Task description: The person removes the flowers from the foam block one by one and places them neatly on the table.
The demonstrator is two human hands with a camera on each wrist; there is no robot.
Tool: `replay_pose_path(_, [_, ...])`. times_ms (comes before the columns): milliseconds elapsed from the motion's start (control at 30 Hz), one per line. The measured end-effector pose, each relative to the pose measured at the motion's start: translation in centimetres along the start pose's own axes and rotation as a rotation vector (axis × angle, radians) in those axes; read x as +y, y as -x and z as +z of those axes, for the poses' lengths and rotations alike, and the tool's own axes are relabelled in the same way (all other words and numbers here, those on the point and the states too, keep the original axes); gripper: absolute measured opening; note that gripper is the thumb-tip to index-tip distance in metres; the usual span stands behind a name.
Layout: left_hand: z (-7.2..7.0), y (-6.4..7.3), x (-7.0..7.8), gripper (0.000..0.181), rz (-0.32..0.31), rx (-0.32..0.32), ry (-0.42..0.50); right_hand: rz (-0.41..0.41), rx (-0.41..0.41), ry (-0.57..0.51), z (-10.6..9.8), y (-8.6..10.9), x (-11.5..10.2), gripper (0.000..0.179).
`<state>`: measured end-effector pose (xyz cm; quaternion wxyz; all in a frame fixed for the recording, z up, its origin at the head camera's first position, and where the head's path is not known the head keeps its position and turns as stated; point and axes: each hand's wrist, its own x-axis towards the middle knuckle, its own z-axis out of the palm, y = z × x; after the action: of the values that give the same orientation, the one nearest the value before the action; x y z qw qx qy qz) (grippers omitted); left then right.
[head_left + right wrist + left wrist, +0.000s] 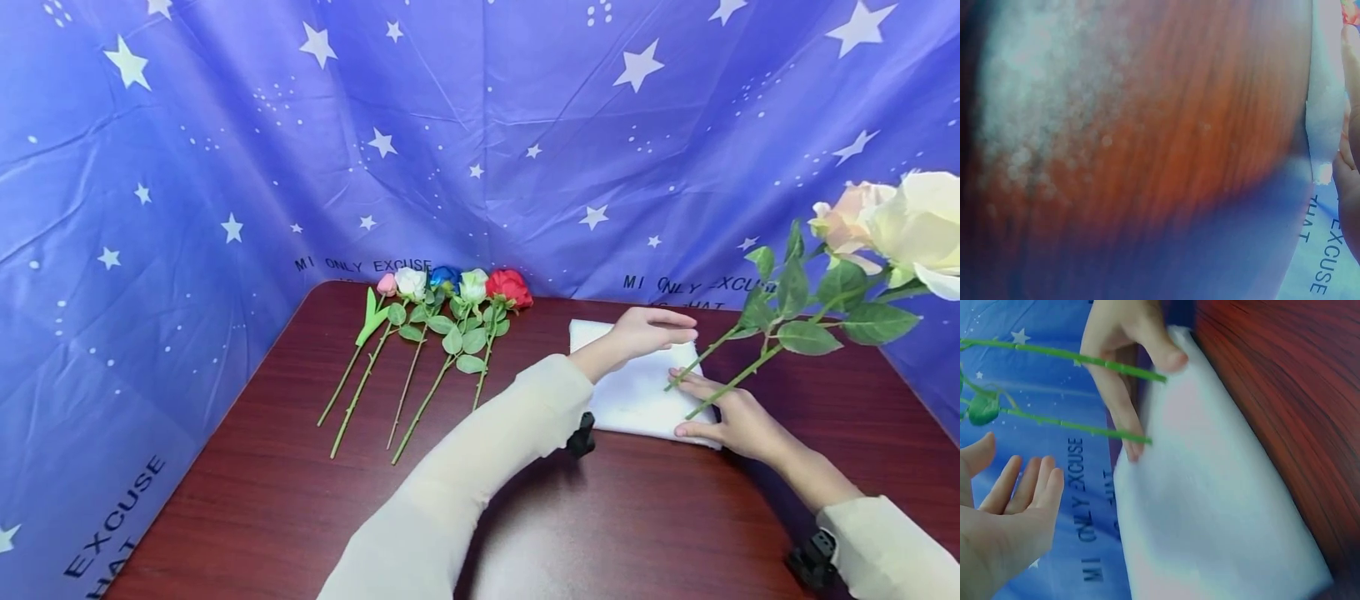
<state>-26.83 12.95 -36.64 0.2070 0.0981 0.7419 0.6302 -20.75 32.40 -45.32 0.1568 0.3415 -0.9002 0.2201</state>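
Observation:
A white block, apparently foam (637, 392), lies on the table. Two artificial roses, one cream (918, 221) and one pale pink (847, 218), lean to the right, and their green stems end at the block's right part. My right hand (750, 425) holds that end of the block, thumb and fingers spread on either side of the stems; in the right wrist view only part of this hand (1350, 137) shows at the edge. Over the block's far side, my left hand (645, 333) is held with extended fingers and nothing in it; the left wrist view shows its palm (1016, 525) apart from the stems.
Several artificial flowers lie in a row at the left on the brown table (285, 500): a pink tulip (386, 285), white roses, a blue rose (446, 278) and a red rose (510, 288). A blue starry cloth (480, 150) hangs behind the table.

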Motion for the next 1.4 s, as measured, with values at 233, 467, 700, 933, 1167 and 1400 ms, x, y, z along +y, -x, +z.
replay_pose_path(233, [2.4,-1.9,1.2,0.025,-0.048,-0.102,-0.042,0.003,0.001,-0.003,-0.1,-0.2,0.0,0.066])
replay_pose_path(467, [3.6,-2.4,0.6,0.022,-0.034,-0.126,0.037,0.001,0.014,0.003,0.1,-0.2,0.1,0.065])
replay_pose_path(700, [2.5,-2.6,-0.9,0.022,0.058,0.051,0.263,0.001,0.01,0.015,0.1,-0.2,0.1,0.072])
replay_pose_path(933, [1.0,-2.2,-1.6,0.023,0.066,0.14,0.369,-0.007,-0.008,0.009,0.0,-0.1,0.1,0.079])
replay_pose_path(1167, [0.8,-1.6,-1.6,0.021,0.072,0.142,0.374,-0.005,-0.014,0.0,-0.1,0.1,0.0,0.079])
replay_pose_path(1400, [0.2,-1.0,-1.4,0.022,0.085,0.168,0.365,-0.011,-0.015,-0.006,-0.1,-0.2,-0.1,0.079])
